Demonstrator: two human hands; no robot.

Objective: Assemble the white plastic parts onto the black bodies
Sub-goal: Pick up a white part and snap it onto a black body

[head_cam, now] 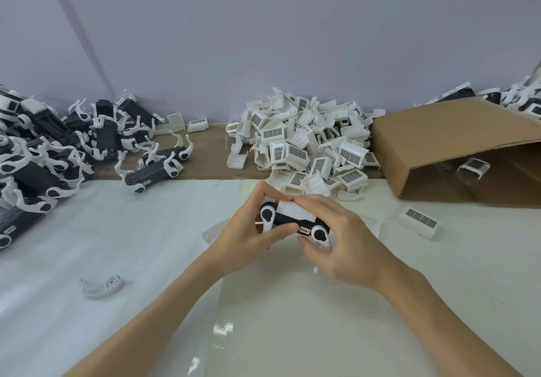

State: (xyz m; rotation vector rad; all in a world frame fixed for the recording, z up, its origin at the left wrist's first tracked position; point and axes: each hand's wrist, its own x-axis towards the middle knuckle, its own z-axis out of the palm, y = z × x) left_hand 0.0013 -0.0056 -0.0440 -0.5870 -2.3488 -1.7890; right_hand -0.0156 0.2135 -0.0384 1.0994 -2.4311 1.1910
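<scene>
I hold one black body [285,219] with white wheel arches just above the table, in the middle of the view. A white plastic cover [295,210] sits on its top. My left hand [248,234] grips the body's left end, thumb along its near side. My right hand [336,236] grips the right end, with fingers curled over the white cover. A large pile of white plastic parts [304,145] lies behind my hands. Black bodies with white arms [52,148] are heaped at the left.
An open cardboard box [456,148] lies on its side at the right, one white part inside. A single white part [418,221] lies at the right and a white arch piece [102,286] at the near left. More assembled bodies [515,98] sit behind the box.
</scene>
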